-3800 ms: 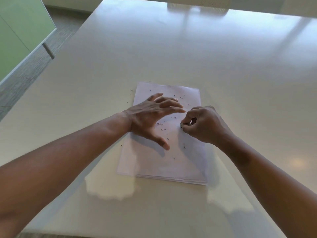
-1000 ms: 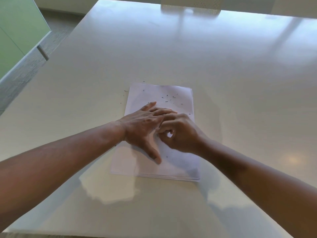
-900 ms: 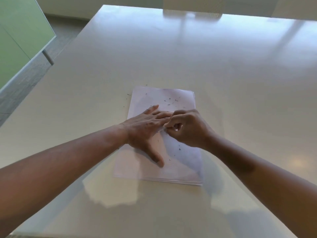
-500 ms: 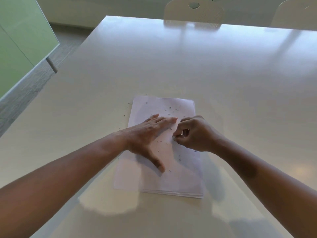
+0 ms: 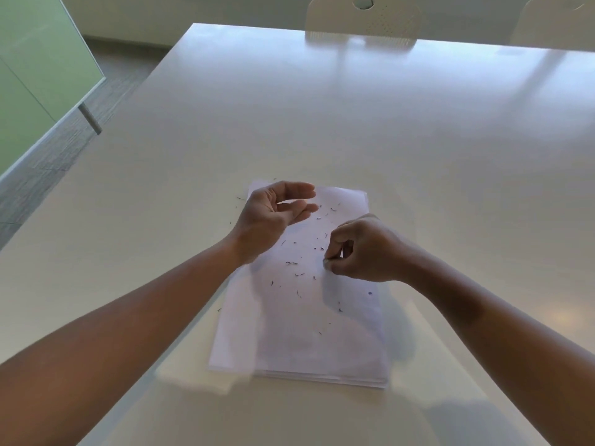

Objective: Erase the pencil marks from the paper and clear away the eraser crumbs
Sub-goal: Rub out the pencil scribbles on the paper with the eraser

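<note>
A stack of white paper (image 5: 289,342) lies on the table in front of me. Several dark eraser crumbs (image 5: 291,263) are scattered over its upper half, and a few lie on the table to its left. My left hand (image 5: 273,217) hovers above the sheet's far left corner, palm turned sideways, fingers relaxed and holding nothing. My right hand (image 5: 363,252) rests on the paper's right side with its fingers curled. It pinches a small eraser (image 5: 326,262) against the sheet, and only the eraser's tip shows.
The pale glossy table (image 5: 322,123) stretches far ahead and to both sides. Two light chairs (image 5: 363,17) (image 5: 553,24) stand at its far edge. A green panel (image 5: 32,75) with a metal leg (image 5: 90,119) stands on the floor to the left.
My left hand, pressed flat on the paper before, has lifted off and turned its palm sideways. My right hand has stayed at the sheet's right side, pinching the eraser.
</note>
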The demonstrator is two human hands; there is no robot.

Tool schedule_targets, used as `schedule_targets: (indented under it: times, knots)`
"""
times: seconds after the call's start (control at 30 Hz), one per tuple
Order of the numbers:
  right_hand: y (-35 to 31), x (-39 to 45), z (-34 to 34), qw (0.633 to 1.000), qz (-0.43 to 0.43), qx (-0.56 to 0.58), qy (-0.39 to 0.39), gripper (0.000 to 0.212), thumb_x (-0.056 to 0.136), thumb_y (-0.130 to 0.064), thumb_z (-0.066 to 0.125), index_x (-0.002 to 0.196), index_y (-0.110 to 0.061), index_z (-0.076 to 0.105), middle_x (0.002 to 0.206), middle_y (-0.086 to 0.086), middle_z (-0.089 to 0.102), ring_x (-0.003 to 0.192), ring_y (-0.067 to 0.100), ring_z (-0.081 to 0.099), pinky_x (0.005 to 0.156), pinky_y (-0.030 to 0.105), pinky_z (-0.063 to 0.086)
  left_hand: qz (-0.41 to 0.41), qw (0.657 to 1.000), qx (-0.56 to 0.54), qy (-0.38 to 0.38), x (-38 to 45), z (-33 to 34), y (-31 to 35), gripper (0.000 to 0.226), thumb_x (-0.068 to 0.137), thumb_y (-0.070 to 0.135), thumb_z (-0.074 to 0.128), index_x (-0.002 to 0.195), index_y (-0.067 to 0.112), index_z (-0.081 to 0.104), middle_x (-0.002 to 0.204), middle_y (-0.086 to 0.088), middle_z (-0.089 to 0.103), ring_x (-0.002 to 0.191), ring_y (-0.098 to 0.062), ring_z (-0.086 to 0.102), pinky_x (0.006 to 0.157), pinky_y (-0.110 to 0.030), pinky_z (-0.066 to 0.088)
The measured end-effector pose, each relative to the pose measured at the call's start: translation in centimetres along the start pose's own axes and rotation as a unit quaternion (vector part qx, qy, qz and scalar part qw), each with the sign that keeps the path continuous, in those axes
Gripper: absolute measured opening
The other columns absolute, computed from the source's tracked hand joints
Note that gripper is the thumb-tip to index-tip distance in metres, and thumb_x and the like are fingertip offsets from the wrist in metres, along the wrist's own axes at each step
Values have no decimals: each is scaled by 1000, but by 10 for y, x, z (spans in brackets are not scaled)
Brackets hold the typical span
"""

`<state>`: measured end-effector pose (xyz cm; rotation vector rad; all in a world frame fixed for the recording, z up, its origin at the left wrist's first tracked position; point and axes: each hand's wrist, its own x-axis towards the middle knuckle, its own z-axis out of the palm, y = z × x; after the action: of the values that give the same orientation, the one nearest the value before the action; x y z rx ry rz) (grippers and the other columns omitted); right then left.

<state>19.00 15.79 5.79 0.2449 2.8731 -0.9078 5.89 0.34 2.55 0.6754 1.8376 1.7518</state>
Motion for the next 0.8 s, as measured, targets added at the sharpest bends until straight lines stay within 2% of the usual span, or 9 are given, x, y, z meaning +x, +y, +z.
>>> schedule_targets:
  times: [0.1,0.2,0.27,0.37,0.4,0.5,0.6,0.67,0.8]
  knots:
    - [-4,3,-3,999,18,41,13,13,78,-19,78,68,-23,71,65,-14,66,57,-1,57,55,10,41,-22,998,-13,56,3,7,4,11,96,14,71,107,15,72,105,-7,75,76,-17,77,72,-19,59]
    - [-8,6,-9,993,52,101,23,9,81,-21,79,75,-19,72,61,-19,66,56,-5,60,52,7,42,-16,996,32,78,5,12,5,14,94,33,72,98,19,73,88,4,76,54,-7,63,54,-18,50]
    - [-10,9,-13,988,74,138,17,8,84,-22,77,80,-19,71,63,-21,68,58,-6,61,54,8,46,-16,996,37,84,5,16,5,23,95,40,69,96,18,74,77,8,72,51,-1,54,50,-16,44]
    - [-14,11,-17,973,108,199,35,7,86,-23,76,89,-18,72,74,-8,74,65,1,68,67,18,54,-30,996,27,77,4,20,8,30,99,42,63,101,15,75,71,9,63,48,2,49,52,-9,37]
    - [-15,12,-19,969,115,213,45,8,86,-23,76,91,-18,74,78,-3,75,66,3,68,68,19,55,-37,997,19,65,3,21,10,31,100,41,62,104,13,74,74,8,62,49,4,50,54,-9,37]
    - [-19,14,-25,954,134,260,64,10,86,-21,77,95,-17,76,83,3,76,66,2,67,56,9,48,-54,998,-2,27,1,24,15,33,101,40,61,115,12,72,86,10,67,62,6,55,65,-12,40]
    - [-25,16,-28,939,139,302,89,11,86,-21,77,96,-16,76,83,0,77,71,7,71,68,15,55,-67,998,-6,5,-2,25,19,32,100,44,62,119,21,70,98,12,73,85,-1,63,79,-19,46]
    - [-29,16,-29,922,141,341,115,11,85,-18,78,93,-11,74,82,3,77,72,11,73,72,21,59,-67,998,-20,-6,-5,27,20,37,96,46,65,124,22,68,107,8,76,100,-7,70,87,-24,51]
    - [-35,15,-32,876,165,431,139,14,82,-8,78,90,1,71,81,13,76,77,19,76,74,24,60,-54,996,-78,-4,-12,31,25,41,83,45,71,117,22,68,112,-2,76,108,-14,72,87,-21,56]
